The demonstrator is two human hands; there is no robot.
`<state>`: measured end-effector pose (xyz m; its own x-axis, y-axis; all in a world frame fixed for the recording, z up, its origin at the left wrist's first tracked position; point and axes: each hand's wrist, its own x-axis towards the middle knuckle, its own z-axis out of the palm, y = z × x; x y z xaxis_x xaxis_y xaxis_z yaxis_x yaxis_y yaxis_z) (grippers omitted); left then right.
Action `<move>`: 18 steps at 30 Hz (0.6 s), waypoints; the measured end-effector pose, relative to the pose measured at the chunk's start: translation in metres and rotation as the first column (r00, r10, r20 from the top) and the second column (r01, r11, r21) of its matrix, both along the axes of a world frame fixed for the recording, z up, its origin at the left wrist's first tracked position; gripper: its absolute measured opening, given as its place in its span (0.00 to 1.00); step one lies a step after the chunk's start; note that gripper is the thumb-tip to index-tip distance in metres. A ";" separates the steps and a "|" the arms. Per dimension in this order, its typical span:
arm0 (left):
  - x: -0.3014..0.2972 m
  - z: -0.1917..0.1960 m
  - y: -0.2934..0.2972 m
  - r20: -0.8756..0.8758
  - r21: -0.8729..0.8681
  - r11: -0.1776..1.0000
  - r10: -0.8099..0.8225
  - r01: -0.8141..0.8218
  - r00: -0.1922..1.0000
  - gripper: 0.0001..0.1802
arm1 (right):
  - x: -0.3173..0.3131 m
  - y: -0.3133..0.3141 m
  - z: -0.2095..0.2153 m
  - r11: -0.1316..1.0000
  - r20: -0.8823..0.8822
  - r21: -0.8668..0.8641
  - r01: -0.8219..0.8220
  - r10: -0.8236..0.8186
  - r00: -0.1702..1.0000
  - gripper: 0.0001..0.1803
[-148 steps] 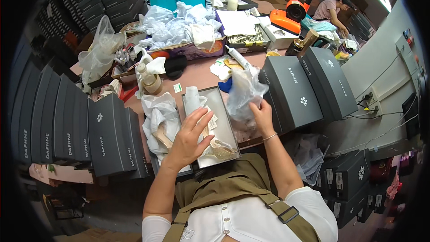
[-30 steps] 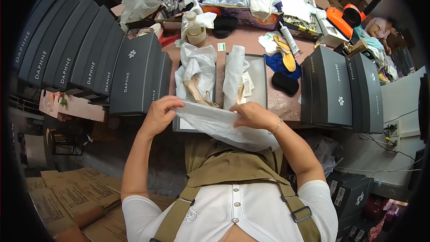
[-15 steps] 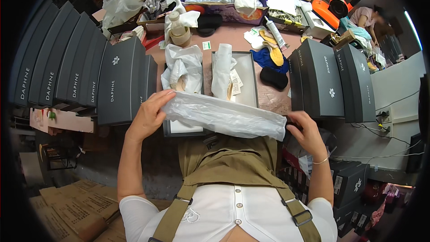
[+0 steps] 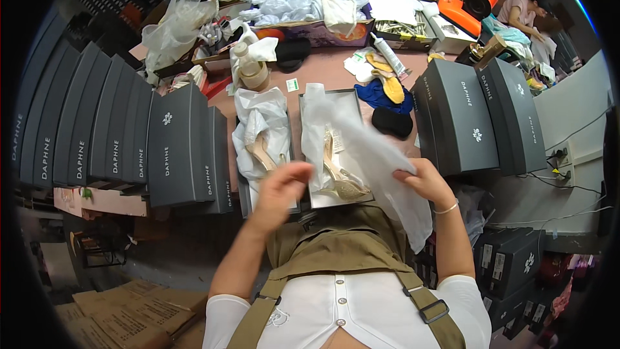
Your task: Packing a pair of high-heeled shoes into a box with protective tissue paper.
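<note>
My right hand [image 4: 423,184] pinches one edge of a white tissue paper sheet [image 4: 395,174], which hangs down toward my apron. Motion blurs my left hand [image 4: 284,190]; it hovers over the near end of the left shoe box part, and its fingers are smeared. A glittery gold heeled shoe [image 4: 349,189] lies uncovered in the right grey shoe box [image 4: 359,100], beside more tissue paper [image 4: 314,113]. To its left, another pale heeled shoe [image 4: 260,153] rests on crumpled tissue paper [image 4: 258,106], partly behind my left hand.
Grey shoe boxes [image 4: 177,142] stand in a row at the left, and others [image 4: 455,119] at the right. On the pink table are a bottle [image 4: 250,68], a black pad [image 4: 392,122], a blue cloth [image 4: 385,98] and a tube [image 4: 389,55]. A person [image 4: 522,14] works at the far right.
My left hand has let go of the tissue paper and moved right. The sheet now hangs from my right hand alone, and the shoes in the boxes show more.
</note>
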<state>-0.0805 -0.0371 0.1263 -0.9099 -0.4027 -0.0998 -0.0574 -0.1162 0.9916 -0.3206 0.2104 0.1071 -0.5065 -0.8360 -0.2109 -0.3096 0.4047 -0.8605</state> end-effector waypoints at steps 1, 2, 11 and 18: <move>-0.017 -0.032 0.028 0.046 -0.004 0.988 -0.153 0.153 0.987 0.22 | -0.003 0.016 0.000 0.996 0.067 0.002 0.089 -0.089 0.994 0.09; -0.028 -0.057 0.055 0.036 0.109 0.975 -0.199 0.194 0.979 0.29 | -0.001 0.024 0.003 0.985 0.069 -0.027 0.169 -0.167 0.984 0.10; -0.078 -0.136 0.048 0.336 0.446 0.841 0.162 -0.308 0.928 0.26 | 0.008 0.017 -0.021 0.921 -0.126 -0.288 0.262 -0.308 0.943 0.14; -0.092 -0.155 0.036 0.459 0.260 0.911 0.173 -0.318 0.872 0.20 | 0.008 -0.008 0.033 0.977 -0.559 -0.197 0.081 -0.180 0.809 0.26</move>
<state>-0.1723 -0.0013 -0.0287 -0.6276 -0.4876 -0.6070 -0.3828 -0.4857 0.7859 -0.3122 0.2021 0.1396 -0.6004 -0.7497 0.2783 -0.7183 0.3526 -0.5998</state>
